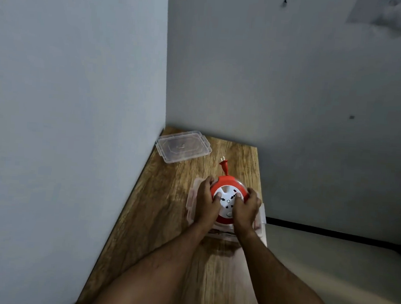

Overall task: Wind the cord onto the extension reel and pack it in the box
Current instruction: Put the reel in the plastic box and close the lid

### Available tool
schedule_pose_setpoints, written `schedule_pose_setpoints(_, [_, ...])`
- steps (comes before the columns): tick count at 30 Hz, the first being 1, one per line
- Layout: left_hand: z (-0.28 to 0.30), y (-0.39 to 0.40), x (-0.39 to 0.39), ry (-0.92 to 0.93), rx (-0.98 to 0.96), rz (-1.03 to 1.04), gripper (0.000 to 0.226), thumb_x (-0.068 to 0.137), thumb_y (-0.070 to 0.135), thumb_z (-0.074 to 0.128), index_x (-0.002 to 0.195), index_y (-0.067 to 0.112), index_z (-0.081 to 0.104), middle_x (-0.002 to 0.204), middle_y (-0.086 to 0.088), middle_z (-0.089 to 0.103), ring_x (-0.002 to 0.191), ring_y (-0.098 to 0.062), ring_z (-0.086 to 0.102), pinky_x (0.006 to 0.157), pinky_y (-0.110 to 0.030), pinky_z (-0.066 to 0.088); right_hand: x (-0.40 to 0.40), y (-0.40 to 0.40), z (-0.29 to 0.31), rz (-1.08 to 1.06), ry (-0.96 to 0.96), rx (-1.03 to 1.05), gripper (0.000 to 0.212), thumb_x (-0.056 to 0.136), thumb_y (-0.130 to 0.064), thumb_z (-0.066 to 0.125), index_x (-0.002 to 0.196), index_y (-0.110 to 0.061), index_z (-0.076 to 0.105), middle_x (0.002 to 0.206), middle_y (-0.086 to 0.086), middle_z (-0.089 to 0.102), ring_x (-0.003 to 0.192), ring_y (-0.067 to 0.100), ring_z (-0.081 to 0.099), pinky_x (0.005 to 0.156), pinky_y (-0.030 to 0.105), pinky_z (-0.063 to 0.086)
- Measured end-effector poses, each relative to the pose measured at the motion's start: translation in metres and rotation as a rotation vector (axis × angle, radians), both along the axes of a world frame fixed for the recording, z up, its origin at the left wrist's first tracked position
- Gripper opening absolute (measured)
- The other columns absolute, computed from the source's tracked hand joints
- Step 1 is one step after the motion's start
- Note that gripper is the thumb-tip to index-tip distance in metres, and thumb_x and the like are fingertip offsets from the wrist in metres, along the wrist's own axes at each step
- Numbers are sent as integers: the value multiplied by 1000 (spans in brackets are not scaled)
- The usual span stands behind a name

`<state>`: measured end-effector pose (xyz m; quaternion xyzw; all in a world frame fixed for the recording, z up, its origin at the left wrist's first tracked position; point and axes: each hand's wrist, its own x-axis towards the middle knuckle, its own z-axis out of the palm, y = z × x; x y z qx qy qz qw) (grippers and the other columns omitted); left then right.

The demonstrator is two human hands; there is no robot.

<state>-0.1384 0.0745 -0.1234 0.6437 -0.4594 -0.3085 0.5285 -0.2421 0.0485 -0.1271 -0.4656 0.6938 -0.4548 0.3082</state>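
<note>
The round extension reel, orange with a white socket face, is held flat over the clear plastic box on the wooden table. My left hand grips its left side and my right hand grips its right side, thumbs on the white face. The orange plug sticks out from the reel's far edge, past the box's rim, prongs pointing away. No loose cord shows. My hands and the reel hide most of the box.
The box's clear lid lies on the table at the far left corner, against the wall. Walls close the table's left and far sides. The table's right edge drops to the floor just beside the box.
</note>
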Motion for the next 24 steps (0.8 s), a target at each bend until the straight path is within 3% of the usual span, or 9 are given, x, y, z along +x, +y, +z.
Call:
schedule_pose_setpoints(7, [-8,-10,2,-73,206,-31,47,91,13,61,137,17,49,136,-1,57,120,-16,58,95,-34,56,-9,3,-5,75,71,19,38,98,-11,56,136,-11,51,138,16,45,122,31,53,98,43,52])
schedule_pose_setpoints(14, [-8,-9,-1,-74,412,-21,50,88,36,66,129,11,54,126,-5,60,110,-26,62,91,-43,55,-10,-3,-14,169,189,-20,47,90,2,58,134,-12,56,135,11,49,126,31,51,105,55,46])
schedule_pose_setpoints(19, [0,-3,-3,-55,521,27,57,86,33,60,135,10,43,131,-10,57,112,-31,61,82,-39,54,-6,-3,-15,241,269,-38,49,89,3,58,136,-11,56,134,10,52,129,29,48,109,53,44])
schedule_pose_setpoints(22, [3,2,-5,-18,586,81,69,86,29,58,146,9,31,137,-15,55,116,-35,60,87,-43,57,-1,-3,-15,322,319,-49,51,87,4,58,136,-11,57,133,10,55,129,29,47,110,53,41])
schedule_pose_setpoints(24, [4,4,-4,36,568,139,67,84,30,63,141,9,33,129,-15,61,110,-33,64,85,-43,59,1,-1,-14,368,368,-59,53,88,4,58,138,-11,57,133,10,56,129,28,46,112,51,38])
